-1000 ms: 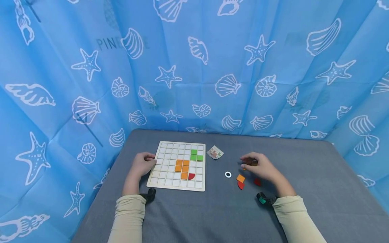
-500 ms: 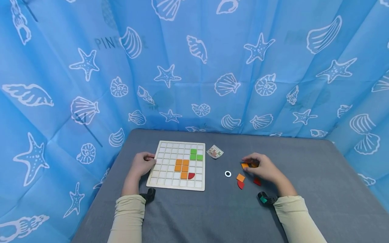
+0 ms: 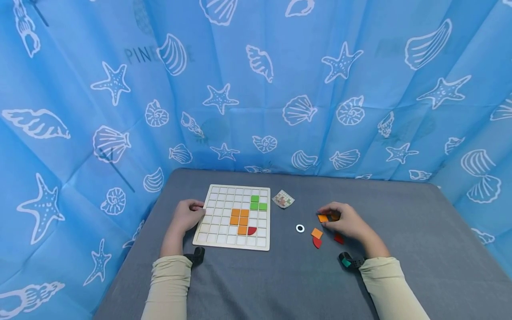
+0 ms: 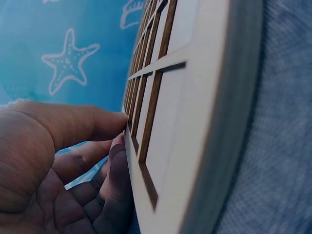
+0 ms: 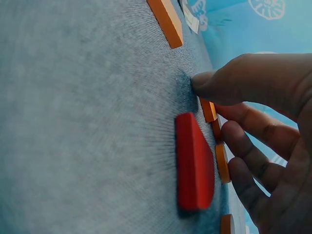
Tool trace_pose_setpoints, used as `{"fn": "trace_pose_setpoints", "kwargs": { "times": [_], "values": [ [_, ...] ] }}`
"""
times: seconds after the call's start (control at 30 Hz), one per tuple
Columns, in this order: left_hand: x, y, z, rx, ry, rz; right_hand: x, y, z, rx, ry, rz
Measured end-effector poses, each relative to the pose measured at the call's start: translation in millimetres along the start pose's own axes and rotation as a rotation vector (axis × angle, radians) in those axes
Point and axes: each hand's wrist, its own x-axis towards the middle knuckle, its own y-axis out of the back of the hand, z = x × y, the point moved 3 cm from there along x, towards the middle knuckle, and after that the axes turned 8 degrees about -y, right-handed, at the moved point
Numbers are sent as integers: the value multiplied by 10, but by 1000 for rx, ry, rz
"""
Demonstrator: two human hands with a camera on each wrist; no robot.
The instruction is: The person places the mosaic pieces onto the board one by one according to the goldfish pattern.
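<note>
A pale wooden grid board [image 3: 218,213] lies at the left of the table in the head view. My left hand [image 3: 188,217] grips its left edge, the thumb [image 4: 102,124] at the rim and the other fingers curled against the side. Several orange squares [image 3: 240,221], green squares [image 3: 254,206] and a red quarter-circle [image 3: 251,231] sit in its cells. To the right, my right hand [image 3: 345,220] pinches an orange square tile [image 3: 322,218] between thumb and forefinger, low over the cloth. In the right wrist view, a red piece [image 5: 192,163] and more orange tiles [image 5: 222,163] lie around those fingers.
Between the board and my right hand lie a black-and-white ring-like disc [image 3: 300,228], a loose orange square [image 3: 317,234] over a red piece [image 3: 317,243], and a small pattern card [image 3: 283,199]. A blue shell-print curtain [image 3: 256,89] hangs behind the grey table [image 3: 260,284].
My right hand's thumb and forefinger have come together on an orange tile that was mostly hidden before. The left hand keeps its hold on the board.
</note>
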Motion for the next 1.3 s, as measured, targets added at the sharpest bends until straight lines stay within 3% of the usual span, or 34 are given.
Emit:
{"fn": "trace_pose_setpoints", "kwargs": {
  "times": [0.93, 1.3],
  "values": [
    [8, 1, 1, 4, -3, 2, -8, -14, -33, -32, -2, 42],
    [-6, 6, -1, -10, 22, -12, 24, -62, -205, 8, 80, 80]
  ]
}}
